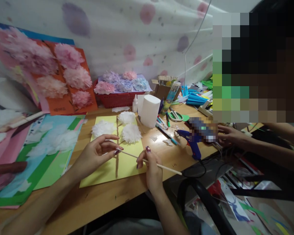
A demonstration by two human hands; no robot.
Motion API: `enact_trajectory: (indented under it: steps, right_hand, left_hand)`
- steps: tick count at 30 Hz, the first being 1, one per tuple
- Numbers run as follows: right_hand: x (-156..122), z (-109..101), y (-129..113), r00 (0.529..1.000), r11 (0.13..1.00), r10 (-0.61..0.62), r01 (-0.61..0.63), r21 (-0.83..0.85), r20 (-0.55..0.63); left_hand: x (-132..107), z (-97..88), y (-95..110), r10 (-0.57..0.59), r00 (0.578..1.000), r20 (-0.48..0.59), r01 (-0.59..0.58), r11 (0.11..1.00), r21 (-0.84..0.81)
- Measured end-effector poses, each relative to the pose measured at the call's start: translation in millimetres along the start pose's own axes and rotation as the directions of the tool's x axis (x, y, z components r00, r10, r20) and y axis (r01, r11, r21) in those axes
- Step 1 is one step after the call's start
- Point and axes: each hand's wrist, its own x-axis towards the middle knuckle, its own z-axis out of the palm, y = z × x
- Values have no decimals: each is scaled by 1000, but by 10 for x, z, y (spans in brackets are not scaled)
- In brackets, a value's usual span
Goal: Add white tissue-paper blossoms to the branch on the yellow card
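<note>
My right hand (154, 168) is closed around a thin pale wooden stick (170, 170), which slants across from its far tip to below my right thumb. With thumb and fingers pinched, my left hand (98, 151) grips the stick's other end; a whitish bit shows there, too small to name. Both hands hover over a yellow sheet of paper (100, 174). On that sheet lie fluffy white paper flowers, one at the left (103, 128), one at the top (126, 117) and one at the right (131, 133), along a drawn brown stem (117, 164).
A white paper roll (150, 111) stands behind the sheet, near pens, scissors (175, 115) and a blue glue gun (192, 142). A red basket (120, 100) of paper flowers sits at the back. Coloured sheets lie left. Another person's hand (231, 135) reaches in at right.
</note>
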Motion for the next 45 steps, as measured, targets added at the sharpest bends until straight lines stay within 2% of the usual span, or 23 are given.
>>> enact_trajectory:
  steps: [5,7,12,17,23,32,39,45]
  right_hand:
    - [-10,-8,10,1000,1000,-23,24,18,-21]
    - [-10,-29,35,998,998,-47,49,50,-38]
    - [17,-81,90,997,992,-69,72,105,-31]
    - [34,-3,61,999,997,-41,41,59,-1]
    - [59,171,63,991,998,-45,51,-46,129]
    - [93,301,93,971,976,-166,186,-111,174]
    - [137,360,85,948,951,-190,242,-192,254]
    - [164,397,102,936,936,-186,261,-235,299]
  left_hand:
    - [2,-3,32,11,1000,-2,-11,999,36]
    - [0,-44,92,20,999,-35,-19,998,52]
    - [-35,-295,247,31,993,-112,-19,994,109]
    - [-150,-469,262,-12,989,-148,38,984,174]
    - [-152,-425,207,10,980,-197,53,949,311]
    - [32,-447,55,49,991,-123,30,823,568]
    - [70,-401,113,27,995,-97,46,739,672]
    - [108,-413,64,67,996,-53,-11,716,698]
